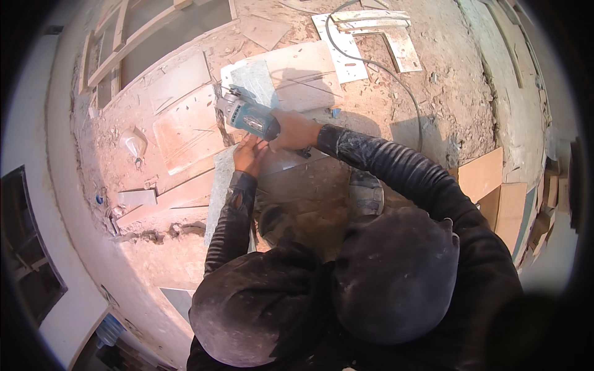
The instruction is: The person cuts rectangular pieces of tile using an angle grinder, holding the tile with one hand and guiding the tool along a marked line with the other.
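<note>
My right hand (294, 131) is closed round the rear of a teal handheld power cutter (252, 119). The cutter's metal head points left, over a gap between pale tiles. Just below the tool body, my left hand (249, 156) lies with its fingers stretched out at the top of a long grey tile strip (221, 185). My left forearm runs along that strip. A large pale tile (190, 131) with dark scratch lines lies left of the cutter. Beyond the tool is another pale tile (306, 86) with a grey piece (258, 80) on it. The cutter's disc cannot be made out.
A dark cable (396, 79) curves over the dusty ground on the right, across white boards (339, 46). Wooden framing (133, 46) stands at the far left. Brown panels (481, 176) lean to the right. A crumpled clear plastic piece (133, 145) lies left of the tiles.
</note>
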Action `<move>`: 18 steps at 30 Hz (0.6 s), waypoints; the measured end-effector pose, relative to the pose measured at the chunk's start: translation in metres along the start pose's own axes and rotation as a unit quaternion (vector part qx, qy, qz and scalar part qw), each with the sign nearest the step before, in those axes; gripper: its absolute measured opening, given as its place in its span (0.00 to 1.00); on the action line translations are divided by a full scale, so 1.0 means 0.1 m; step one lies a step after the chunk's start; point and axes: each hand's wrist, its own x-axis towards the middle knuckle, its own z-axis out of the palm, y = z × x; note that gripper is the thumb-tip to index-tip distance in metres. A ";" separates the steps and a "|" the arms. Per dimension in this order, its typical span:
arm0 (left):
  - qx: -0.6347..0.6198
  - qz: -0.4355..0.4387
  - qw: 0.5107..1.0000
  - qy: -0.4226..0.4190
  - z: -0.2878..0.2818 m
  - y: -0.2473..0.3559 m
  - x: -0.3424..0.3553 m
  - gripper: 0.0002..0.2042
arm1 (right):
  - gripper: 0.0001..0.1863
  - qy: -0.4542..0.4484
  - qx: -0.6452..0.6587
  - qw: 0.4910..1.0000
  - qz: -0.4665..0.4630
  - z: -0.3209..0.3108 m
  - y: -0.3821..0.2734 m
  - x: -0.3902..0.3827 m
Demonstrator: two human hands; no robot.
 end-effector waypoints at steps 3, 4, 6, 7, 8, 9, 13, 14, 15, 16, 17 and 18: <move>0.002 0.000 1.000 -0.006 -0.01 0.00 0.01 0.08 | 0.40 -0.011 -0.023 1.000 0.008 0.00 0.01 0.04; -0.001 -0.003 1.000 -0.005 -0.02 0.00 0.01 0.08 | 0.41 -0.010 -0.027 1.000 0.011 0.00 0.02 0.02; -0.008 -0.009 1.000 -0.004 -0.02 -0.01 0.04 0.11 | 0.40 0.000 -0.028 1.000 0.004 0.01 0.08 -0.03; -0.012 -0.012 1.000 -0.005 -0.03 -0.02 0.07 0.14 | 0.39 0.008 -0.024 1.000 -0.006 0.02 0.15 -0.07; -0.016 -0.014 1.000 -0.005 -0.03 -0.03 0.09 0.17 | 0.38 0.017 -0.021 1.000 -0.016 0.03 0.21 -0.13; -0.022 -0.014 1.000 -0.008 -0.07 -0.07 0.14 0.17 | 0.38 0.014 -0.018 1.000 -0.013 0.02 0.26 -0.21; -0.034 -0.012 0.999 -0.009 -0.04 -0.12 0.22 0.11 | 0.37 0.001 -0.018 1.000 0.002 -0.08 0.38 -0.62; -0.035 -0.015 0.999 -0.011 0.04 -0.12 0.19 0.09 | 0.37 0.000 -0.023 1.000 0.011 -0.13 0.39 -0.75; -0.055 -0.009 0.998 -0.005 0.03 -0.14 0.21 0.09 | 0.38 -0.013 0.010 1.000 0.017 -0.18 0.33 -0.84; -0.074 -0.003 0.997 0.000 0.02 -0.16 0.24 0.09 | 0.39 -0.019 0.011 0.999 0.026 -0.22 0.29 -0.90; -0.094 0.004 0.996 0.005 0.01 -0.17 0.27 0.09 | 0.39 -0.025 0.011 0.999 0.036 -0.26 0.25 -0.95; -0.104 0.008 0.994 -0.011 0.06 -0.17 0.25 0.09 | 0.40 -0.030 0.013 0.998 0.048 -0.29 0.23 -1.02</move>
